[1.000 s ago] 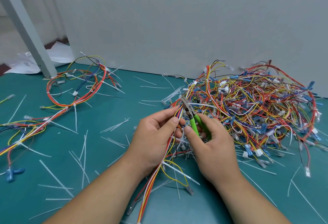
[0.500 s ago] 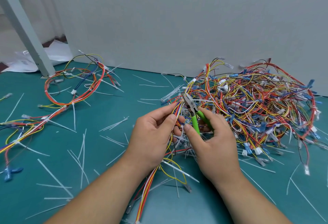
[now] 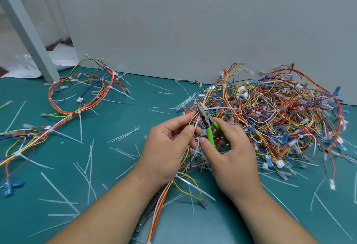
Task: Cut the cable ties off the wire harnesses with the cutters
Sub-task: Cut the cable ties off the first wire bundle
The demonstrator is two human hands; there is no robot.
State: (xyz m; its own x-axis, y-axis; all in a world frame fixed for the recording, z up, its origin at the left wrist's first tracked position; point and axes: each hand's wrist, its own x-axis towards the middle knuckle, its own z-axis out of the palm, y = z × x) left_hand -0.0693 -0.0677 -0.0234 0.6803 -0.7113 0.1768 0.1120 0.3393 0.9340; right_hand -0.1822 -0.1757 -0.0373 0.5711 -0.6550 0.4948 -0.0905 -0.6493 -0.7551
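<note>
At the near left edge of the pile (image 3: 280, 112), cutters (image 3: 208, 126): green handles toward the body, steel nose up and away, tip right against a lifted bundle of wires. Angled so, probably to reach a single tie without nicking a wire.
Right hand (image 3: 231, 156): curled round the green handles, thumb along the near one, other fingers wrapped behind. Handles a little apart, so likely not squeezed home yet.
Blades: open or closed, with a tie between them or not, too small to tell.
Harness (image 3: 194, 118): raised clear of the pile, pinched just below the cutter tip, the rest trailing down under the wrist toward the body. Held taut, probably to steady the spot for the cut.
Left hand (image 3: 168, 147): thumb and forefinger pinching the wires, remaining fingers curled behind them.
Cable ties (image 3: 224, 108): one white tail jutting toward the pile beside the cutter nose, many more wrapped on wires all through the pile.
Cut strips (image 3: 125, 135): white, strewn left of the pile over the mat (image 3: 119, 120), seemingly left wherever dropped.
Looped harness (image 3: 83, 97): well left of the pile, set apart, long tie tails uncut on it.
Progress: judging by the pile, plenty left to do.
</note>
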